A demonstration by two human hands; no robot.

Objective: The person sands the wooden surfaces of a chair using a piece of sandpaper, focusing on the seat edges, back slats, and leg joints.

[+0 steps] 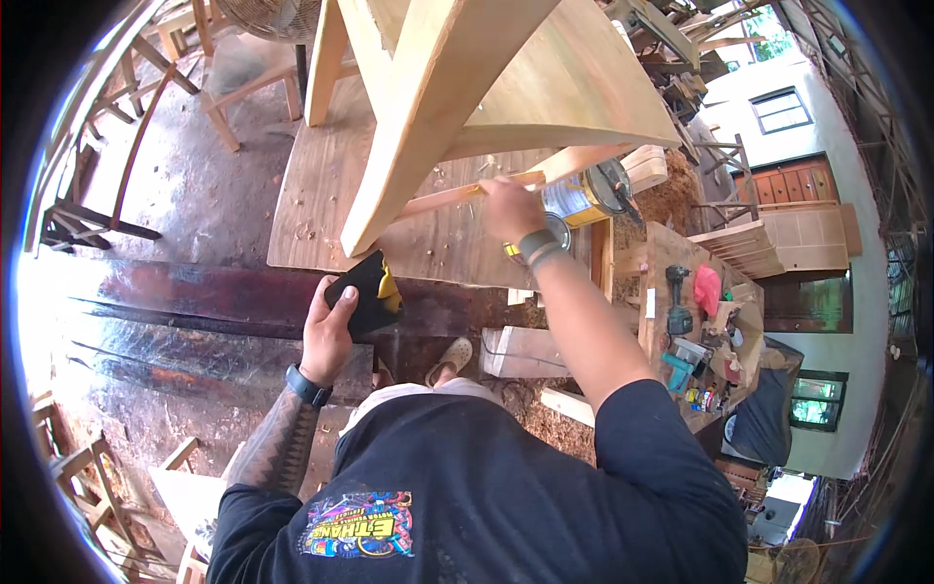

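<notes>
My left hand (329,334) grips a folded black piece with a yellow edge (368,295), thumb laid on top; its exact kind cannot be made out. Out over the wooden worktable (321,209), my right hand (513,209) has its fingers closed on a thin wooden strip (438,201). The strip's near end passes behind a thick leg of a pale wooden chair (404,146). The chair rests tilted on the tabletop, its broad curved panel (555,88) above my right hand. Beside that hand, a can with a yellow label (574,201) lies or stands partly hidden by my wrist.
To the right, a bench (666,253) carries a cordless drill (678,297), a pink bag (707,287) and a teal tool (681,365). A wooden block (525,352) lies near my feet among shavings. Wooden frames (117,195) stand at the left, and a fan (272,15) at the back.
</notes>
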